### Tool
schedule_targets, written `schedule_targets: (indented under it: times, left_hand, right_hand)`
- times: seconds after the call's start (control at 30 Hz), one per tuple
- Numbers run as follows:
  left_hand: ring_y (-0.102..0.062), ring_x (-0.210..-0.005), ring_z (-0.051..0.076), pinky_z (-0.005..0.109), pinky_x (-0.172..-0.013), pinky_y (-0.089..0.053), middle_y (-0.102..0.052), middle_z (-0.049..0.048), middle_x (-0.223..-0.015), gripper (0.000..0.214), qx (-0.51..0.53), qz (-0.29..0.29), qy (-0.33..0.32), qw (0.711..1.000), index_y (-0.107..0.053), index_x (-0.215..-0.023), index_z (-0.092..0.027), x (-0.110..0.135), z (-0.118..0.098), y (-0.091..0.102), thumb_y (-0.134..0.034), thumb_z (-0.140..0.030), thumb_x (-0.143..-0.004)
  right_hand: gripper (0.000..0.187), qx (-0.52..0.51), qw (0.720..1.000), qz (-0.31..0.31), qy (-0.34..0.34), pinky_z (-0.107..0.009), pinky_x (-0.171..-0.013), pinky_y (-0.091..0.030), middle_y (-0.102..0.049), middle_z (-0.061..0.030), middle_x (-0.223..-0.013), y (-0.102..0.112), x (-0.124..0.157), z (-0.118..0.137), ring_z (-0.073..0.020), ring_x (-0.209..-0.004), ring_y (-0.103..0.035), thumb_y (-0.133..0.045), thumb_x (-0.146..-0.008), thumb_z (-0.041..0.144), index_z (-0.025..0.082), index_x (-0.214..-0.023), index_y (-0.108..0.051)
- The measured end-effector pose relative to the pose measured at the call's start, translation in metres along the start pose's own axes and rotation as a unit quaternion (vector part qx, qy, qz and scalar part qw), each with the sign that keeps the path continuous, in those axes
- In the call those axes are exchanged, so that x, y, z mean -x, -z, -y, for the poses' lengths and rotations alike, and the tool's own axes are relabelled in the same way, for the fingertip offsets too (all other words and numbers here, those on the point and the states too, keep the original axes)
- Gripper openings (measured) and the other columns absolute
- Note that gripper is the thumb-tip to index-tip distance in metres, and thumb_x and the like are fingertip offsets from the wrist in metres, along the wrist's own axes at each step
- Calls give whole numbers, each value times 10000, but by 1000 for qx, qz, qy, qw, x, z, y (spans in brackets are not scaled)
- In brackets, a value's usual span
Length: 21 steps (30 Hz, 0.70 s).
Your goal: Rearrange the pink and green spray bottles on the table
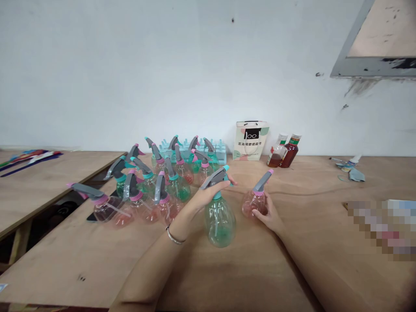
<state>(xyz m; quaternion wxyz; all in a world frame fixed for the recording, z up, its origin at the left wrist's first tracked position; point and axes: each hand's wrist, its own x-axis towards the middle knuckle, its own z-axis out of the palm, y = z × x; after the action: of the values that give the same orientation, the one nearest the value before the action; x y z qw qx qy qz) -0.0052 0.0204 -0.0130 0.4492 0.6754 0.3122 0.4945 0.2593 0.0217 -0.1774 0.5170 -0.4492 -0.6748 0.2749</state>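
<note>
My left hand (pixel 208 195) is wrapped round the neck of a green spray bottle (pixel 220 221), just under its grey trigger head, and the bottle stands on the wooden table (pixel 227 277). My right hand (pixel 268 214) cups the body of a pink spray bottle (pixel 255 201) with a grey trigger and pink collar, a little to the right of the green one. A thin bracelet sits on my left wrist.
Several more pink and green spray bottles (pixel 156 186) crowd the table to the left. Behind stand a light blue tray (pixel 195 149), a small paper bag (pixel 251 141) and two brown bottles (pixel 282 151). A gap (pixel 58 212) separates a second table at left.
</note>
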Motion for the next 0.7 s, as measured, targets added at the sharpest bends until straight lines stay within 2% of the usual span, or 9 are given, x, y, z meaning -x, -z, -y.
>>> schedule_targets:
  times: [0.07, 0.2, 0.33, 0.4, 0.57, 0.63, 0.7]
  left_hand:
    - [-691, -909, 228, 382, -942, -523, -724, 55, -810, 214, 22, -14, -5, 1000, -684, -763, -216, -1, 4, 1, -643, -416, -827]
    - [-647, -691, 192, 352, -791, -545, -657, 38, -658, 330, 43, -76, -6, 996, -638, -648, -199, -2, 6, 2, -597, -455, -852]
    - [-680, -898, 214, 343, -936, -497, -726, 46, -815, 237, 20, 2, 12, 1000, -713, -845, -193, 2, -4, 1, -665, -425, -830]
    - [-679, -955, 217, 346, -994, -470, -733, 41, -848, 230, 27, 10, 10, 1000, -718, -883, -202, 4, -6, -1, -689, -421, -816]
    - [-622, -679, 161, 353, -890, -515, -626, 7, -636, 348, 70, -105, -34, 991, -629, -652, -203, 1, 0, -5, -658, -508, -818]
    - [-640, -744, 174, 345, -878, -510, -675, 28, -717, 324, 32, -84, -33, 995, -663, -717, -195, 0, 0, -4, -684, -507, -802]
    - [-662, -868, 201, 339, -892, -498, -725, 53, -858, 307, -8, -32, -28, 999, -700, -837, -192, 1, -3, -3, -698, -496, -798]
  right_hand:
    - [786, 3, 1000, -2, -1, -537, -1176, -382, -523, -160, -1435, 1, 0, 0, -330, -1369, -509, -713, -783, 575, 252, -1405, -358]
    - [771, 7, 1000, 5, 3, -544, -1172, -384, -535, -158, -1423, 3, 0, 1, -334, -1361, -517, -712, -798, 558, 246, -1412, -366]
    - [765, 8, 1000, 13, 11, -521, -1160, -405, -545, -148, -1423, 4, 0, 3, -321, -1351, -528, -716, -810, 545, 251, -1425, -369]
    - [765, 6, 1000, 11, 11, -520, -1162, -403, -541, -145, -1434, 4, 0, 3, -321, -1358, -521, -714, -814, 545, 253, -1431, -369]
    - [787, 5, 1000, 7, 9, -526, -1181, -380, -524, -143, -1453, 4, 0, 0, -325, -1376, -504, -720, -803, 554, 260, -1438, -361]
    - [787, 4, 1000, 8, 10, -531, -1185, -374, -517, -146, -1458, 4, 0, 0, -325, -1382, -497, -717, -806, 547, 259, -1440, -350]
    - [783, 3, 1000, 12, 8, -536, -1182, -378, -515, -152, -1456, 4, 0, 0, -326, -1380, -498, -714, -810, 540, 256, -1438, -342]
